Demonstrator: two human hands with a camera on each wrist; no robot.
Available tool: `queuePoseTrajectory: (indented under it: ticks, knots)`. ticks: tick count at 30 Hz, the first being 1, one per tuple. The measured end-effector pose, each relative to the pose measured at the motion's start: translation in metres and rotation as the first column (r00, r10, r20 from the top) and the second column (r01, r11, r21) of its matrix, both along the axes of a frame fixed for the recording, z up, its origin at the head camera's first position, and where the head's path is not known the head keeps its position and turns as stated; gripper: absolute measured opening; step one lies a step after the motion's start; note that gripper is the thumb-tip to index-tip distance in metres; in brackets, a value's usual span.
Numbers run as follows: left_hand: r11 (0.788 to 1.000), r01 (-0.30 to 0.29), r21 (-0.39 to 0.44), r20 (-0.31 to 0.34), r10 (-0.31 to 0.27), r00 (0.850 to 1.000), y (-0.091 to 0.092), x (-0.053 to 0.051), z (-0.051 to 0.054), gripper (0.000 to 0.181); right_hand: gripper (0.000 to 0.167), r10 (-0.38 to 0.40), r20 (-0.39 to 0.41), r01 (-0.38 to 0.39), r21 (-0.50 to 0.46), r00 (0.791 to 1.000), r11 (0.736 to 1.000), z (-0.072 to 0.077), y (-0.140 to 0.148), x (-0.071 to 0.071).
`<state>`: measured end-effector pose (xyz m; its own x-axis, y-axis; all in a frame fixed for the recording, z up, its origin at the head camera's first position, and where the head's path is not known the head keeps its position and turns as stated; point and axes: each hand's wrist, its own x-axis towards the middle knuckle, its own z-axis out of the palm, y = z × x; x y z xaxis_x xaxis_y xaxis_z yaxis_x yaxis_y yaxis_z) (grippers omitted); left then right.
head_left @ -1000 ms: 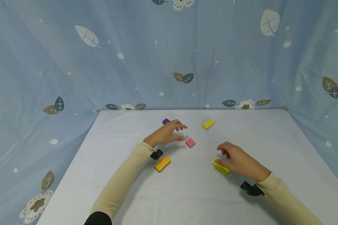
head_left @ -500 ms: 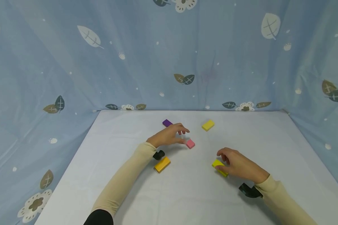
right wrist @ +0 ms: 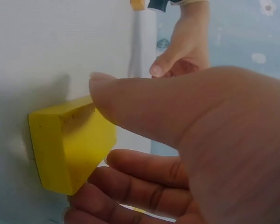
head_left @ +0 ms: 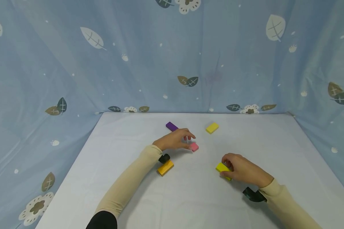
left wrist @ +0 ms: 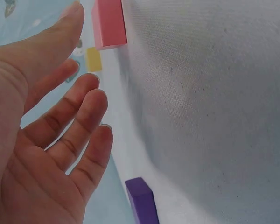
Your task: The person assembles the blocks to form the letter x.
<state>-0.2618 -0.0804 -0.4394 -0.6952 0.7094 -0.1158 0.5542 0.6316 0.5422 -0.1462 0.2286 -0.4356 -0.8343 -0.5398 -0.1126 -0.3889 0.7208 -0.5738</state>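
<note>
The left hand point(head_left: 173, 140) hovers low over the table, thumb beside a small pink block point(head_left: 194, 147). In the left wrist view, its fingers are loosely bent and spread, and a gap separates the thumb from the pink block point(left wrist: 110, 23). On the right, the right hand point(head_left: 243, 168) is at a bright yellow block point(head_left: 223, 167), which lies flat between thumb and fingers. The right wrist view shows the thumb over one edge of this block point(right wrist: 79, 144) and fingertips by its lower corner; whether they press on it cannot be told.
Behind the left hand lies a purple block point(head_left: 171, 126). An orange block point(head_left: 165, 168) is beside the left wrist's camera. Another yellow block point(head_left: 212, 128) sits toward the back of the white table point(head_left: 189, 197). A blue patterned curtain point(head_left: 149, 57) stands behind.
The left hand has shifted slightly right and nearer, uncovering more of the purple block. The right hand has lowered around the bright yellow block, its fingers drawing closer. The blocks stay in place.
</note>
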Motion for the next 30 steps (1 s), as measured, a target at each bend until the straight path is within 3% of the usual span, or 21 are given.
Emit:
queuePoseTrajectory:
  ticks: [9, 30]
  knots:
    - [0.999, 0.046, 0.023, -0.012, -0.045, 0.999, 0.0030, -0.0021, -0.0042, 0.043, 0.037, -0.007, -0.004, 0.007, 0.021, 1.000, 1.000, 0.0006, -0.0003, 0.0024]
    - [0.998, 0.061, 0.002, -0.027, -0.061, 0.998, 0.0079, -0.0027, -0.0054, 0.027, 0.033, -0.016, 0.007, 0.016, 0.051, 1.000, 0.999, -0.0027, 0.0014, 0.0014]
